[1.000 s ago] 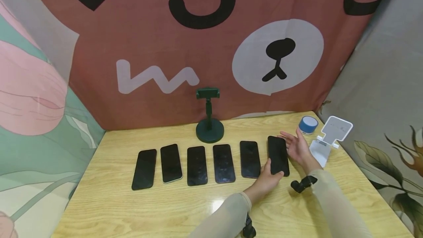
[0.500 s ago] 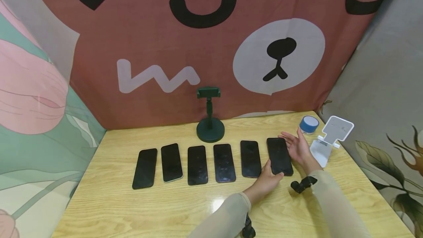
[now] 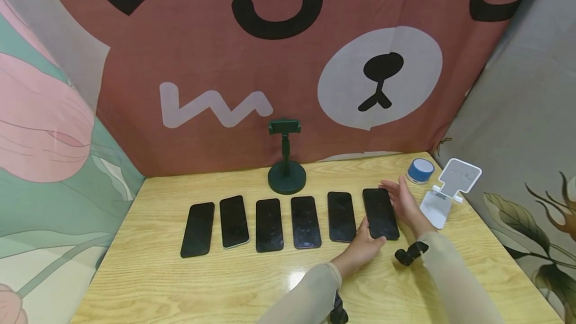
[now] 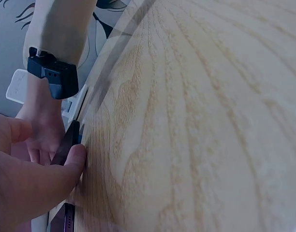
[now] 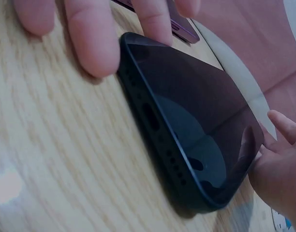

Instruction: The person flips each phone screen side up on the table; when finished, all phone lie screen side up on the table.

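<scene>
A black phone (image 3: 380,214) lies face up at the right end of a row of similar phones. My left hand (image 3: 361,247) is at its near left corner, one digit along the left edge and another by the bottom edge. In the right wrist view fingers (image 5: 92,38) rest close to that corner, beside the charging port end. My right hand (image 3: 403,204) stands along the phone's right edge, fingers extended. Seen from the left wrist, the phone's edge (image 4: 66,145) lies between the two hands. Its underside is hidden.
Several black phones, such as the neighbouring one (image 3: 342,216), lie in a row to the left. Behind stands a dark green phone stand (image 3: 286,178). On the right are a white folding stand (image 3: 460,176) and a blue-and-white round object (image 3: 420,170) on the wooden table (image 3: 202,289).
The phone between my hands has swung slightly, its near end shifting right, and looks settled flat. My right hand has turned a little more upright beside it. My left hand has hardly moved.
</scene>
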`<state>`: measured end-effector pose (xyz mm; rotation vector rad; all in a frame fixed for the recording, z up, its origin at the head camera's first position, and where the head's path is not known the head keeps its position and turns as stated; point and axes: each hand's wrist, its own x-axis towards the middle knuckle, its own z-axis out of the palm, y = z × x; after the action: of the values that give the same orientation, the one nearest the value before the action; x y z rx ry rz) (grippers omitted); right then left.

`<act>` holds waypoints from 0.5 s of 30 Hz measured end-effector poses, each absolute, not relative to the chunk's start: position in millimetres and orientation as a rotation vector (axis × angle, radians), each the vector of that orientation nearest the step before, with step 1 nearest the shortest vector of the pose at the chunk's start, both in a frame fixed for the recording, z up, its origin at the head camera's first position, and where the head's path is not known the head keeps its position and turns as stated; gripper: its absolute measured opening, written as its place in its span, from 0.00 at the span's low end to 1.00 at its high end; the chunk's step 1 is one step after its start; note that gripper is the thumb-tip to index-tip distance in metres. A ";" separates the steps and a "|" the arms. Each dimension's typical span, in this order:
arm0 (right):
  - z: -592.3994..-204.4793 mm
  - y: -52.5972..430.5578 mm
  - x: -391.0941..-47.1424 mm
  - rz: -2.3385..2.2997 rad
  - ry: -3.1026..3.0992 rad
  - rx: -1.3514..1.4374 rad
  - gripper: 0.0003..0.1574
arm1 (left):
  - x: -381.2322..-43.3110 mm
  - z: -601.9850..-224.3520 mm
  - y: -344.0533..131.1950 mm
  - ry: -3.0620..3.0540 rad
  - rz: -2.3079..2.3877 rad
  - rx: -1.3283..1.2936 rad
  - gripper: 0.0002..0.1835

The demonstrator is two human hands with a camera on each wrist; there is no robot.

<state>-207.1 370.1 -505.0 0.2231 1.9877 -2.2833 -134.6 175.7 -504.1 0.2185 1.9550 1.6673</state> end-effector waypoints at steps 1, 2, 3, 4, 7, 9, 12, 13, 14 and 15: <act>-505.1 368.8 -208.3 -2.225 2.054 0.232 0.56 | -134.8 -503.9 175.8 1.951 1.670 0.218 0.40; -505.2 367.5 -209.0 -2.189 2.098 0.233 0.57 | -134.8 -503.8 175.8 1.949 1.673 0.216 0.40; -505.4 366.8 -209.5 -2.166 2.125 0.237 0.57 | -134.7 -503.7 175.9 1.949 1.675 0.215 0.41; -505.4 366.1 -209.7 -2.156 2.141 0.243 0.58 | -134.5 -503.6 175.8 1.948 1.678 0.214 0.41; -504.9 365.2 -208.2 -2.205 2.111 0.265 0.60 | -133.9 -503.7 175.8 1.943 1.697 0.213 0.41; -504.3 365.1 -206.4 -2.289 2.054 0.278 0.59 | -133.6 -503.5 175.6 1.935 1.711 0.213 0.41; -504.0 365.2 -203.7 -2.431 1.930 0.269 0.55 | -133.7 -503.8 175.3 1.927 1.725 0.214 0.41; -504.0 365.4 -203.0 -2.471 1.889 0.258 0.54 | -133.7 -503.8 175.1 1.924 1.729 0.220 0.41; -504.2 365.4 -202.6 -2.507 1.849 0.259 0.53 | -133.8 -503.9 174.9 1.919 1.735 0.224 0.41; -504.2 365.5 -202.2 -2.529 1.818 0.254 0.53 | -134.0 -504.3 174.8 1.914 1.741 0.229 0.41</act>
<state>-202.2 365.5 -504.2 0.2539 1.8176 -2.5289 -134.0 174.8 -504.3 0.2294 1.9145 1.7406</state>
